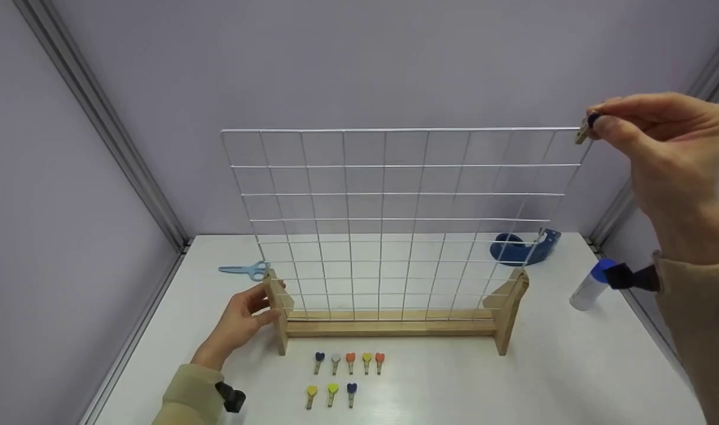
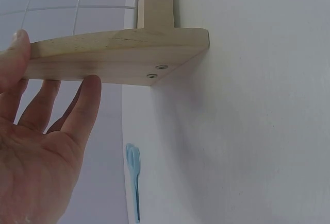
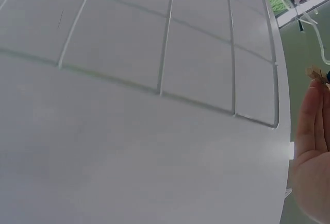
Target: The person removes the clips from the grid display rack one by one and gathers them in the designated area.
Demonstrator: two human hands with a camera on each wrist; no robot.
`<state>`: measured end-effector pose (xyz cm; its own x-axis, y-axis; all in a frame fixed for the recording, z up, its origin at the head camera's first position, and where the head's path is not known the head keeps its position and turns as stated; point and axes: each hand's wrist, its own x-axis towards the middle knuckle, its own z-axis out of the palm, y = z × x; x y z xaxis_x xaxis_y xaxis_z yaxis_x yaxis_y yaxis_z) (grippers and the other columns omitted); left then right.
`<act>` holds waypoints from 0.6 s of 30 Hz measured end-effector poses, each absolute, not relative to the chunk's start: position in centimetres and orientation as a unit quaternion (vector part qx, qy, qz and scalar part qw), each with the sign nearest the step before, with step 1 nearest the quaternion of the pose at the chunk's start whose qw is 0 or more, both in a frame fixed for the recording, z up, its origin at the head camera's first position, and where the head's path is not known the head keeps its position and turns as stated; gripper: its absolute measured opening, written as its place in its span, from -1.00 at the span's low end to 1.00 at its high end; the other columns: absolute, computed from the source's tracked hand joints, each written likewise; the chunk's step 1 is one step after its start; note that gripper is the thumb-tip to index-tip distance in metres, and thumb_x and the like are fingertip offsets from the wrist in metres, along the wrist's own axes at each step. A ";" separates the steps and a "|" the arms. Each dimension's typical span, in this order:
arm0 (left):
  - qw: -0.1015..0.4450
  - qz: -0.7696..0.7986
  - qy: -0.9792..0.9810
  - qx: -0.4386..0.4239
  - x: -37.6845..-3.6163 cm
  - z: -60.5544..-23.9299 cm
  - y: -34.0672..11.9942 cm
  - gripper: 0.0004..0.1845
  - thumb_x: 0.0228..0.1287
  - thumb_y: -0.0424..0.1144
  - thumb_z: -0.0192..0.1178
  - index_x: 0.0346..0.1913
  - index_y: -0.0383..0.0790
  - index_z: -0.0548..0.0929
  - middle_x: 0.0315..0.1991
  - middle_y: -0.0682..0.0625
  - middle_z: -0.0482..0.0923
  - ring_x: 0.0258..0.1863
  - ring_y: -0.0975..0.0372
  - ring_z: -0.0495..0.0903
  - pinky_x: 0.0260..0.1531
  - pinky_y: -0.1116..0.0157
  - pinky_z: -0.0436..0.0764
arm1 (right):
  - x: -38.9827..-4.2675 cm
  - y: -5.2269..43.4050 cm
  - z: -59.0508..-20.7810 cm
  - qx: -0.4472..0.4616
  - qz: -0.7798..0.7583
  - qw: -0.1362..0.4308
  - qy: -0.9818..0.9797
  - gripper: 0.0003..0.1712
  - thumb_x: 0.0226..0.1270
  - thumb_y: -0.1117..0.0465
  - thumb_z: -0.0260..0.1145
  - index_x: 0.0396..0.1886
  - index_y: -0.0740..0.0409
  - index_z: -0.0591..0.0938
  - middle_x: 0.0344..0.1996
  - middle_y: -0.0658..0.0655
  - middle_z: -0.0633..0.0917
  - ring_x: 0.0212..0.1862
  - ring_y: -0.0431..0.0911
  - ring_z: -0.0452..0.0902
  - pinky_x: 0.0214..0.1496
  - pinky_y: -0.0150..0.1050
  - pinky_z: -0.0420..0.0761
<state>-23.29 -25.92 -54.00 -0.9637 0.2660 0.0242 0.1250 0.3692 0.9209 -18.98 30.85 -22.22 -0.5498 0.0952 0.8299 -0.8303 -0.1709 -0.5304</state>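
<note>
A white wire grid (image 1: pixel 383 193) stands upright in a wooden stand (image 1: pixel 389 329). My left hand (image 1: pixel 245 319) holds the stand's left side panel (image 2: pixel 118 56), thumb on one edge and fingers on the other. Up at the grid's top right corner, my right hand (image 1: pixel 672 139) pinches a small wooden clothespin (image 1: pixel 581 133) with a dark blue heart, which overlaps the corner in the head view. Two rows of heart clothespins lie before the stand, among them a dark blue one (image 1: pixel 319 362), a white one (image 1: pixel 336 362), a red one (image 1: pixel 380 361) and a yellow one (image 1: pixel 311 395).
Light blue scissors (image 1: pixel 244 270) lie left behind the stand. A blue tape dispenser (image 1: pixel 528 251) sits behind its right side. Farther right stands a clear bottle with a blue cap (image 1: pixel 592 286). Grey panels enclose the white table (image 1: pixel 572 372) at the back and sides.
</note>
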 end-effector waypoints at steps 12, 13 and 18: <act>0.056 0.550 0.823 0.129 -23.1 -53.8 -25.7 -0.36 0.54 -0.47 0.36 0.62 -0.28 0.53 0.60 -0.32 0.54 0.56 -0.27 0.58 0.50 0.03 0.73 | -17.0 25.3 -33.2 0.305 0.676 0.204 -0.639 -0.84 0.23 0.81 0.37 -0.22 0.71 0.75 -0.24 0.16 0.96 -0.25 -0.15 0.94 -0.16 -0.39 0.89; 0.057 0.552 0.823 0.126 -23.2 -53.8 -25.7 -0.36 0.54 -0.48 0.36 0.62 -0.27 0.54 0.59 -0.32 0.55 0.56 -0.26 0.59 0.50 0.05 0.74 | -16.9 24.7 -34.4 0.299 0.674 0.184 -0.650 -0.84 0.25 0.79 0.38 -0.21 0.67 0.77 -0.24 0.12 0.96 -0.25 -0.16 0.93 -0.16 -0.39 0.89; 0.064 0.556 0.821 0.110 -23.3 -53.8 -25.7 -0.35 0.53 -0.49 0.36 0.61 -0.22 0.56 0.60 -0.27 0.55 0.58 -0.22 0.58 0.54 0.02 0.70 | -16.5 21.1 -41.0 0.272 0.650 0.109 -0.701 -0.87 0.28 0.67 0.47 -0.20 0.54 0.81 -0.25 0.03 0.95 -0.31 -0.26 0.87 -0.26 -0.45 0.85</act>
